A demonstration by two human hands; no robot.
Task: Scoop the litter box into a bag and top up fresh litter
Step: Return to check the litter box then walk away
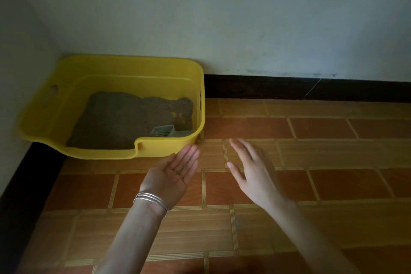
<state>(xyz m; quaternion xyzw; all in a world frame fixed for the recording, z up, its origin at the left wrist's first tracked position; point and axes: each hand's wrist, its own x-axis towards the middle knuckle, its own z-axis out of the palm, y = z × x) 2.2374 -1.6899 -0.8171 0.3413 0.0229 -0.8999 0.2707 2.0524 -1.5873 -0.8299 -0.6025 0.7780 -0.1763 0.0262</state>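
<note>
A yellow plastic litter box stands on the floor in the corner of the room. Brown litter covers most of its bottom, with a bare yellow patch near the right side. A grey slotted scoop lies inside at the front right corner. My left hand, with silver bangles on the wrist, is held palm up with straight fingers just in front of the box's front right corner. To its right my right hand hovers over the floor with fingers spread. Neither hand holds anything.
The floor has orange and brown tiles and stretches right and toward me. Pale walls with a black skirting close off the back and left sides. No bag or litter sack is in view.
</note>
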